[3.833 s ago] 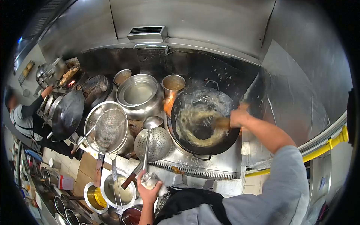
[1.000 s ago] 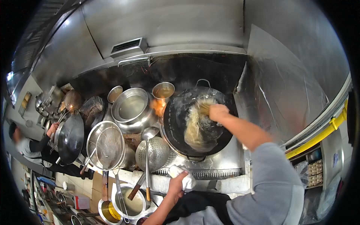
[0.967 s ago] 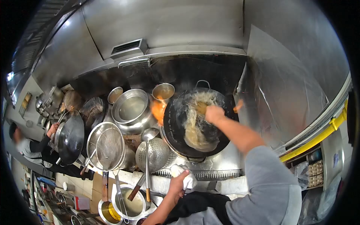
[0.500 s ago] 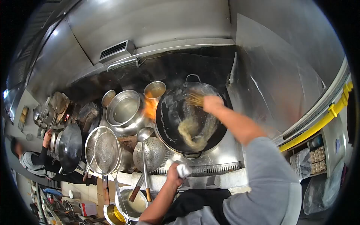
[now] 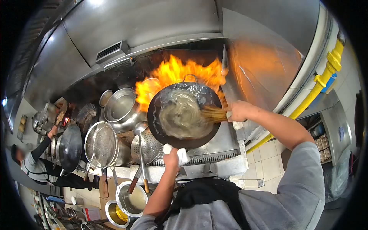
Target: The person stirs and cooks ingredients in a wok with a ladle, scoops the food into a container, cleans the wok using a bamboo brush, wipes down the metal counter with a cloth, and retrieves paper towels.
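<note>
My right hand (image 5: pixel 238 111) is closed around a bamboo brush (image 5: pixel 213 114), whose bristles reach over the right side of the black wok (image 5: pixel 155 126). Cloudy, swirling liquid (image 5: pixel 180 119) lies inside the wok. At the wok's near edge, my left hand (image 5: pixel 172 158) grips a white cloth (image 5: pixel 181 155); the wok's near handle is hidden there. The wok is tilted, and tall orange flames (image 5: pixel 176 71) rise behind it.
Left of the wok are a steel pot (image 5: pixel 119 105), a perforated ladle (image 5: pixel 142 147), a solid ladle (image 5: pixel 140 127) and a wire strainer (image 5: pixel 101 143). A yellow pipe (image 5: pixel 306 99) runs along the right. A co-worker (image 5: pixel 34 165) stands far left at another wok (image 5: pixel 71 147).
Large flames have flared up behind the wok. My left hand with the cloth has moved up to the wok's near edge. The wok has tilted, and the brush has moved to its right side.
</note>
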Demonstrator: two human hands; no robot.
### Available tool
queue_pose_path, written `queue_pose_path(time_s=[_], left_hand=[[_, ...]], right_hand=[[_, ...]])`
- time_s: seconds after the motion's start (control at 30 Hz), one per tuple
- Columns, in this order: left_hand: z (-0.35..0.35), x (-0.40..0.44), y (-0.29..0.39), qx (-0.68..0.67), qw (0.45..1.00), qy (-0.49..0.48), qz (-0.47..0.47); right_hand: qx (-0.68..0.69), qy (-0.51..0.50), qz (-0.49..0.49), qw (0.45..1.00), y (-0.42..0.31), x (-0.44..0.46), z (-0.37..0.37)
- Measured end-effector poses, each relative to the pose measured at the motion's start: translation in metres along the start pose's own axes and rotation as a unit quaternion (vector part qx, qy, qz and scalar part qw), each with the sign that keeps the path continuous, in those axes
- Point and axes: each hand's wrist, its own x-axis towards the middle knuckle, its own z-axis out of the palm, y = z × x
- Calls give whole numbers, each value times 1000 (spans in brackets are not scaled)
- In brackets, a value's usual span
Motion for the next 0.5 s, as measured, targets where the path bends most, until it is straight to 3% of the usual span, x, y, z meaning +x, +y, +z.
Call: queue_pose_path(time_s=[0.07,0.13,0.17,0.23,0.27,0.4,0.47,0.5], left_hand=[[-15,-15,5,22,997,41,66],[-35,-9,0,53,991,56,111],[-35,-23,13,59,985,68,148],[-48,-21,23,146,971,91,163],[-50,-23,25,109,968,82,212],[-57,-28,34,183,947,101,245],[-54,-41,44,202,940,92,259],[-51,-46,47,203,940,93,259]], right_hand=[[-6,64,51,997,-1,-22,1],[32,84,-82,993,-14,-48,17],[32,85,-84,992,-17,-52,21],[1,-27,-87,996,-22,-58,28],[-23,-11,-74,997,-10,-47,35],[-30,150,33,988,38,1,6],[71,245,35,966,47,5,-15],[189,198,97,957,47,0,-27]])
